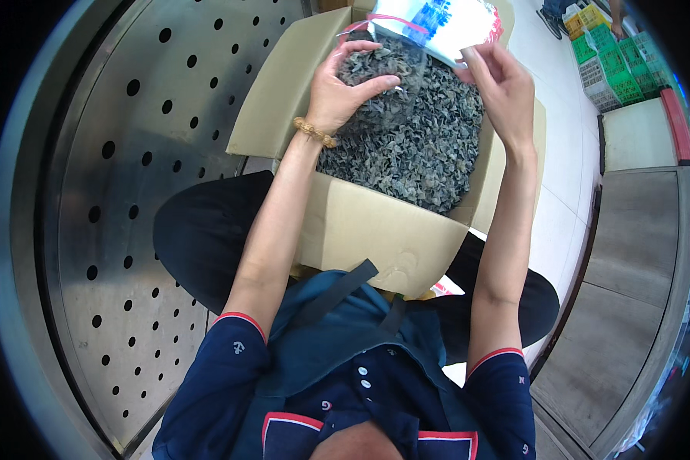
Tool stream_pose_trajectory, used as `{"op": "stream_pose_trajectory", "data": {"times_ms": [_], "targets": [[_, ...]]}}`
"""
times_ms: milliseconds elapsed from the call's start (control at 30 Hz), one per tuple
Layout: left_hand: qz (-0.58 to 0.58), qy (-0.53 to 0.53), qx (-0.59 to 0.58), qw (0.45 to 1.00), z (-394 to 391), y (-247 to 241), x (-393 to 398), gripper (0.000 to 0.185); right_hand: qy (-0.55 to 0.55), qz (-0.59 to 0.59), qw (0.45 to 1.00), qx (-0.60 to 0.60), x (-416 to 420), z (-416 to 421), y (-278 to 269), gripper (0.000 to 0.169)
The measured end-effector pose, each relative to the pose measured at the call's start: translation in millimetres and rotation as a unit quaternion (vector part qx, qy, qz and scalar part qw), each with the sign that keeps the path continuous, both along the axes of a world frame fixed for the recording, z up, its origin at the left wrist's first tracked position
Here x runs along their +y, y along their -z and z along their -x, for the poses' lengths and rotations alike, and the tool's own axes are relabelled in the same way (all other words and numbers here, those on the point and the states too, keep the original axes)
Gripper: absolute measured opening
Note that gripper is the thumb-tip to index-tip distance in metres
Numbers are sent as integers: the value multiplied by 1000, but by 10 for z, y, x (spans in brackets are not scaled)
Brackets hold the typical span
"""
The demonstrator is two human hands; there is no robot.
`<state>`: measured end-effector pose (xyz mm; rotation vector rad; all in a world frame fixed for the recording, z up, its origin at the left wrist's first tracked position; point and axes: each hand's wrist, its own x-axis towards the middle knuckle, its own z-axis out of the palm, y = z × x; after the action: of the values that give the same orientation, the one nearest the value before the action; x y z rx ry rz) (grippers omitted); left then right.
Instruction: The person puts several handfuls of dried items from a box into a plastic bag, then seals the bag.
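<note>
An open cardboard box (379,224) stands before me, filled with dark, curled dried flakes that look like dried fungus (414,149). Over its far left part, my left hand (351,86), with a braided bracelet at the wrist, holds a clear plastic bag (405,63) containing some of the same flakes. Thumb and fingers curve around the bag's side. My right hand (494,80) pinches the lower right corner of a white plastic package (437,26) with blue print and red edging, at the box's far right. Glare hides part of this package.
A perforated metal panel (161,230) rises close on the left. At the right are a grey cabinet (621,247) and a white tiled floor (563,144). Stacked green plastic crates (615,63) stand at the far right, with another person's hand (617,29) near them.
</note>
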<state>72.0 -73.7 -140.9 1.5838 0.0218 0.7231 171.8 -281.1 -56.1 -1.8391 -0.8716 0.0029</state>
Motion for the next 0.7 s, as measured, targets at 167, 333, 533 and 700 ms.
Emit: {"op": "stream_pose_trajectory", "data": {"times_ms": [167, 333, 533, 700], "targets": [[13, -14, 9, 1000, 0, 22, 135, 46, 70, 383, 917, -84, -193, -236, 1155, 56], [10, 18, 21, 1000, 60, 33, 73, 56, 115, 451, 879, -108, 37, 98, 1276, 70], [-58, 35, 31, 997, 110, 46, 20, 74, 74, 393, 907, -136, -36, 51, 1343, 63], [-92, 4, 62, 994, 95, 122, 14, 85, 71, 358, 920, -142, -11, 144, 1368, 53]]}}
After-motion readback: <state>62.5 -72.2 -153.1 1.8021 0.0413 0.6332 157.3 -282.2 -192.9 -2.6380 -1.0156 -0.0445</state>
